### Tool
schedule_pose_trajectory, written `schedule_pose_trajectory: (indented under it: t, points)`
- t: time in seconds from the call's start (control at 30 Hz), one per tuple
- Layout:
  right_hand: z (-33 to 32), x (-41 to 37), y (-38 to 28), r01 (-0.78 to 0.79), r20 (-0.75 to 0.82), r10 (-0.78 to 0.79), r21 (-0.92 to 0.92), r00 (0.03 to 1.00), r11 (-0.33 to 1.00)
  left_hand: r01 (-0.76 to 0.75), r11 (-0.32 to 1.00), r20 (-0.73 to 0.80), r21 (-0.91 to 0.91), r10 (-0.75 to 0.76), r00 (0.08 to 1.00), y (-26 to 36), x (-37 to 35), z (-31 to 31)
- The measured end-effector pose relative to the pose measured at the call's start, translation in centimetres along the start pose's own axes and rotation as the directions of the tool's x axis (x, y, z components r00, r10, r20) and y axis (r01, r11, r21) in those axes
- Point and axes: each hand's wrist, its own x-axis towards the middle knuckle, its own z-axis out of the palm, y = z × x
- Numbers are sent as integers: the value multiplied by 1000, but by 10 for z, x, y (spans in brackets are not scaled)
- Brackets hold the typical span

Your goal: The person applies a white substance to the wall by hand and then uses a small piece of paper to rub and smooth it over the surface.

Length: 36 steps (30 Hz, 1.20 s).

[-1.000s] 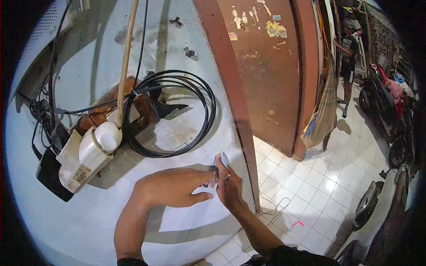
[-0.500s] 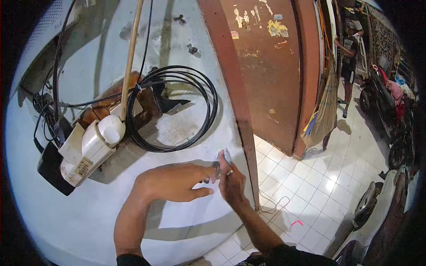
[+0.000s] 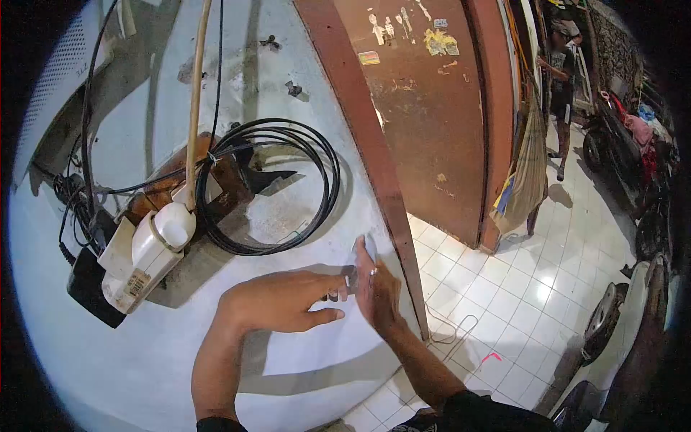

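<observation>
In front of a pale wall (image 3: pixel 309 360), my left hand (image 3: pixel 284 299) reaches in from the left with its thumb stretched apart and its fingertips slightly curled. Those fingertips are right at the palm side of my right hand (image 3: pixel 378 291), which is turned edge-on, its fingers extended and pointing up. A small greyish patch shows between the two hands; I cannot tell whether it is an object. Above them on the wall hangs a coil of black cable (image 3: pixel 333 176), tied near a wooden stick (image 3: pixel 196 101).
A white plastic device (image 3: pixel 147 263) with a barcode label and a black box (image 3: pixel 90 291) are at the left. A brown door (image 3: pixel 425 122) stands right of the wall's edge. Farther back are a person (image 3: pixel 560 86), a hanging cloth bag (image 3: pixel 522 173) and parked motorbikes (image 3: pixel 612 151).
My right hand has straightened from a more bent pose, while my left hand keeps nearly the same shape. The view has shifted slightly, and the far person's pose has changed.
</observation>
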Motion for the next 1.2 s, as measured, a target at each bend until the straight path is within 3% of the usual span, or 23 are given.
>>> schedule_pose_trajectory:
  t: [0.13, 0.2, 0.23, 0.33, 0.37, 0.67, 0.8, 0.9, 1.07, 1.17, 1.2]
  points:
    - [-16, 30, -9, -22, 12, 22, 35, 1000, 999, 5, 999, 2, 36, -5, 1000, 1, -1, 1]
    - [-15, 12, -17, -178, 188, 190, -77, 964, 981, 18, 997, 13, 72, -19, 1000, 3, 0, 0]
    - [-7, -7, -12, 38, 46, -38, -5, 998, 999, -2, 998, 4, 60, 2, 1000, 1, 0, 0]
    - [-9, -16, -16, -4, 83, 6, -23, 997, 1000, -36, 999, -9, 35, 37, 999, -3, 0, 3]
    - [-15, -13, -19, -62, 179, 71, -53, 981, 997, -34, 999, -4, 32, 34, 999, -2, 1, 3]
    - [8, -18, -6, 61, -43, -64, -67, 997, 996, -44, 999, 4, 31, 43, 999, -7, 3, 5]
    - [-2, 17, -5, -75, -39, 76, 43, 996, 996, -75, 997, -19, 6, 75, 997, -7, -2, 6]
    - [0, 21, 1, 8, -78, 5, 166, 997, 986, -134, 991, -53, 15, 135, 989, -7, -2, 4]
    - [3, -18, -13, 82, -98, -82, 1, 992, 997, -86, 996, -17, 5, 86, 996, -2, -1, 3]
    - [-10, 10, -16, -69, -26, 71, 74, 997, 995, -97, 995, 3, 33, 97, 995, -5, 0, 3]
    - [-10, 22, -14, 17, -113, -6, 90, 994, 996, -83, 996, 10, 36, 82, 997, -4, 0, 2]
